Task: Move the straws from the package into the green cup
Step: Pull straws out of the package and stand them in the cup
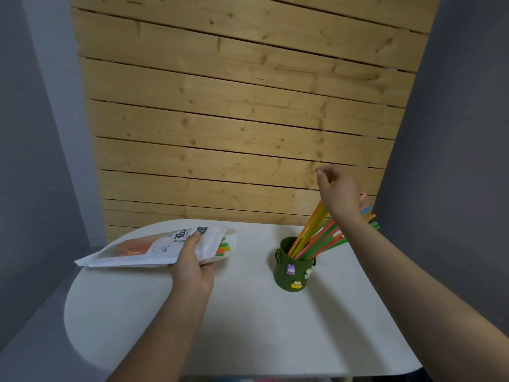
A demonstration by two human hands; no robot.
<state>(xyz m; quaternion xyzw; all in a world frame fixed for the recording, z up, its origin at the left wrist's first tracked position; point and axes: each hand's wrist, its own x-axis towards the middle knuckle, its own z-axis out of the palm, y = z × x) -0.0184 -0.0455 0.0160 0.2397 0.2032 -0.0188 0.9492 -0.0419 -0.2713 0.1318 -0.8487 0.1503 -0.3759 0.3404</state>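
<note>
A white straw package (143, 250) lies on the round white table (248, 321) at the left, its open end facing right with coloured straw tips (223, 247) showing inside. My left hand (192, 267) grips the package near that opening. The green cup (293, 271), decorated with small cartoon charms, stands at the right and holds several coloured straws (316, 238) leaning to the right. My right hand (337, 191) hovers above the cup's straws, fingers loosely curled; an orange straw passes just behind it, and I cannot see whether the fingers hold it.
A wooden plank wall (234, 119) rises directly behind the table. Grey walls stand on both sides. The table's front edge (275, 374) is close to me.
</note>
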